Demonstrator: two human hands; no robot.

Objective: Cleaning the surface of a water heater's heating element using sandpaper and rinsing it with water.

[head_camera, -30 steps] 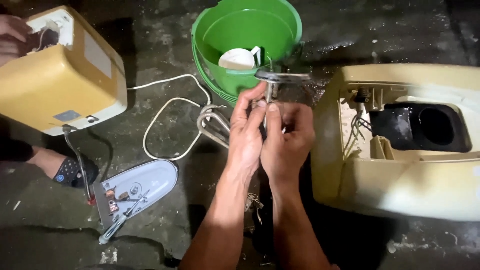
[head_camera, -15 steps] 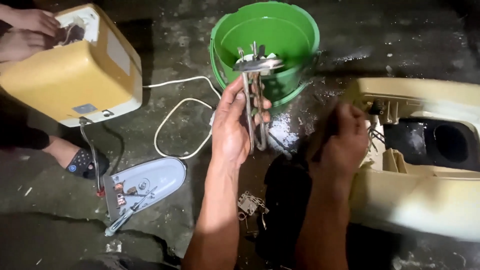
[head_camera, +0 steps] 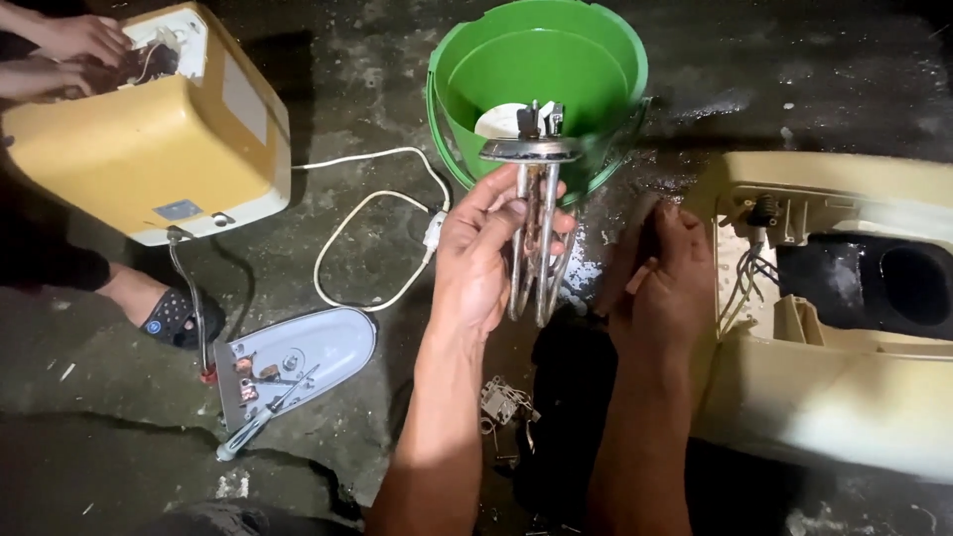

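Observation:
My left hand (head_camera: 479, 256) grips a metal heating element (head_camera: 537, 233) upright, its round flange and terminals at the top, its bent tubes running down past my fingers. It hangs just in front of a green bucket (head_camera: 596, 60). My right hand (head_camera: 663, 280) is closed a little to the right, apart from the element, with a small brownish object partly showing in its fingers. It hovers beside the open cream water heater casing (head_camera: 844, 397), near its loose wires (head_camera: 747, 283).
Another person's hands (head_camera: 69, 55) work in the open end of a yellow water heater (head_camera: 149, 139) at top left; their sandalled foot (head_camera: 164, 313) rests below. A white cable (head_camera: 367, 223), a grey cover (head_camera: 298, 362) with a screwdriver (head_camera: 260, 417), and small parts (head_camera: 501, 402) lie on the wet concrete.
My two hands, joined on the element a second ago, have separated. The left keeps the element and has lifted it upright; the right has moved right toward the cream casing.

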